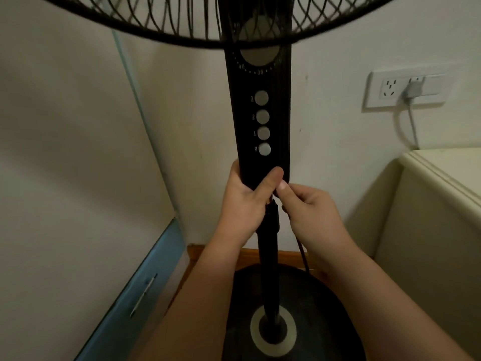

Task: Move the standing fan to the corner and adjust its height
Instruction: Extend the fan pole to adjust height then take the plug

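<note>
Both at frame centre: left hand [242, 201] grips the standing fan's control column [260, 113]; right hand [309, 212] pinches the pole [268, 256] just beneath.

Black standing fan [260, 121], upright in the room corner.

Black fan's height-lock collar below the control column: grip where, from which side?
Wrap the black collar round its girth from the right, probably: it is round on an upright black pole, the left hand grips the black control column above, and the right hand sits beside it.
</note>
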